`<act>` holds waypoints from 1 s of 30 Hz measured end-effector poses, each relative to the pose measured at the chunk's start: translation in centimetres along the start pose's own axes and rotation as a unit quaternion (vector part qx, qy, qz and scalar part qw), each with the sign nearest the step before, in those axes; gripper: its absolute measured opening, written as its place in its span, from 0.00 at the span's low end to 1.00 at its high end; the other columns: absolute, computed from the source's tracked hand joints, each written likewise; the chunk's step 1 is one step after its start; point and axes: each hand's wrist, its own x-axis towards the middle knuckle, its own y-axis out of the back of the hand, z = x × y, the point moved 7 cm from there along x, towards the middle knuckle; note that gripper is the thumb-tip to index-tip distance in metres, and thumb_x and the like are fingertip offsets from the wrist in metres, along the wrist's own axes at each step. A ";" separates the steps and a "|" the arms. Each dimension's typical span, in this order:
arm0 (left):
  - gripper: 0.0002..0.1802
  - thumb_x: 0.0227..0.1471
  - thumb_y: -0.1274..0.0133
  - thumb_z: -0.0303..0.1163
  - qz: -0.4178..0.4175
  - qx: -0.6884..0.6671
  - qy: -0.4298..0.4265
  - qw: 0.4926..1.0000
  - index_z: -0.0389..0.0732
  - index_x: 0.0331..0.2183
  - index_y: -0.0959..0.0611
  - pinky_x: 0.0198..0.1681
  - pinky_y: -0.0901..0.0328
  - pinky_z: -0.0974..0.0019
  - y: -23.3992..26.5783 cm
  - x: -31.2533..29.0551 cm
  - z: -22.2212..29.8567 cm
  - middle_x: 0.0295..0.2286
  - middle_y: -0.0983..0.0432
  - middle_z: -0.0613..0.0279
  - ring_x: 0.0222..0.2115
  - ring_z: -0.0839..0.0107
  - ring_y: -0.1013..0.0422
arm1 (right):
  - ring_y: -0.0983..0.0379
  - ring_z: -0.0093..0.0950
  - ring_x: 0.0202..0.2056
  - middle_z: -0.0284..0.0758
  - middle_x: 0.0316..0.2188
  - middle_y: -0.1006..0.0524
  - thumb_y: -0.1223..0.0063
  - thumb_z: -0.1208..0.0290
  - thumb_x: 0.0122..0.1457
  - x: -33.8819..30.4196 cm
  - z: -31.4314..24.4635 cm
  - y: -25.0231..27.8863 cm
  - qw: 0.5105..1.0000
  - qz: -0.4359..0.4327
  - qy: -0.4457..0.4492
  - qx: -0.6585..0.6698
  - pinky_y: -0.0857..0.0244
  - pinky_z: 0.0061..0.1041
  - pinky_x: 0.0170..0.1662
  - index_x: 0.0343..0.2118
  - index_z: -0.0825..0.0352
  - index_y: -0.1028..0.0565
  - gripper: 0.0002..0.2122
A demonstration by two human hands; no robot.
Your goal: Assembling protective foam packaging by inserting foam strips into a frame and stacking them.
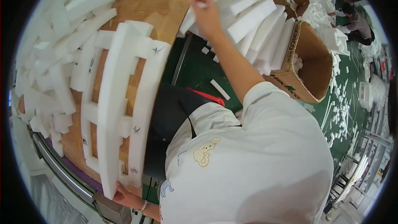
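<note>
A long white foam bar (110, 103) lies across a white foam frame (147, 112) with short crosspieces and dark pen marks, on the wooden tabletop (161, 0). My left hand (126, 196) is at the bar's lower end, its thumb and fingers closed against the foam. Raised past the table's right edge, my right hand (206, 14) is near a stack of white foam blocks (253, 20). Its fingers look bent and are blurred; a white patch shows between them, and I cannot tell whether it is held or behind.
Loose foam pieces (54, 66) crowd the table's left side. Open cardboard boxes (311, 64) stand on the right, beside foam scraps (340, 108) on the green floor (199, 74). A metal rail (62, 170) borders the table's lower left. Another person (358, 25) crouches at the far right.
</note>
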 end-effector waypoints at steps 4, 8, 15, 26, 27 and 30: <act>0.26 0.52 0.41 0.34 -0.012 0.040 -0.004 0.999 0.30 0.48 0.30 0.50 0.36 0.66 0.3 0.5 -0.4 0.45 0.28 0.47 0.45 0.60 0.30 | 0.32 0.35 0.44 0.49 0.45 0.32 0.42 0.74 0.48 0.8 16.1 14.0 0.866 0.467 -0.011 -0.179 0.34 0.33 0.46 0.52 0.73 0.39 0.28; 0.27 0.52 0.41 0.35 -0.021 0.064 -0.012 0.998 0.31 0.49 0.30 0.48 0.35 0.66 0.4 1.7 -1.5 0.45 0.28 0.46 0.44 0.60 0.29 | 0.30 0.43 0.45 0.51 0.46 0.32 0.36 0.52 0.43 -6.5 27.9 18.9 0.759 0.444 -0.473 0.056 0.36 0.46 0.48 0.51 0.68 0.39 0.37; 0.26 0.53 0.42 0.36 -0.045 0.084 -0.034 0.995 0.32 0.49 0.29 0.47 0.34 0.65 2.4 3.8 -6.1 0.45 0.27 0.47 0.44 0.59 0.29 | 0.30 0.39 0.34 0.47 0.44 0.31 0.40 0.49 0.49 -7.4 32.9 14.9 0.762 0.263 -0.546 0.227 0.33 0.41 0.38 0.52 0.60 0.35 0.31; 0.41 0.42 0.44 0.25 -0.062 -0.087 -0.044 0.993 0.41 0.60 0.39 0.56 0.43 0.63 0.8 1.6 -0.3 0.54 0.36 0.53 0.52 0.61 0.38 | 0.31 0.36 0.45 0.44 0.47 0.31 0.47 0.68 0.59 0.0 3.0 9.3 0.885 0.280 -0.116 0.353 0.31 0.37 0.50 0.52 0.70 0.35 0.20; 0.45 0.39 0.41 0.28 -0.060 -0.105 -0.082 0.989 0.40 0.60 0.41 0.57 0.45 0.61 1.0 1.5 -0.3 0.56 0.39 0.53 0.54 0.60 0.39 | 0.31 0.34 0.45 0.43 0.47 0.30 0.45 0.70 0.58 0.4 -1.3 8.1 0.910 0.289 -0.053 0.293 0.32 0.35 0.50 0.52 0.71 0.36 0.21; 0.52 0.37 0.38 0.28 -0.018 -0.105 -0.075 0.991 0.39 0.62 0.45 0.60 0.49 0.60 1.8 1.4 -0.8 0.58 0.42 0.52 0.57 0.58 0.42 | 0.29 0.31 0.41 0.44 0.47 0.29 0.44 0.74 0.57 2.3 -11.9 2.8 0.957 0.096 0.223 0.156 0.33 0.26 0.47 0.50 0.71 0.33 0.19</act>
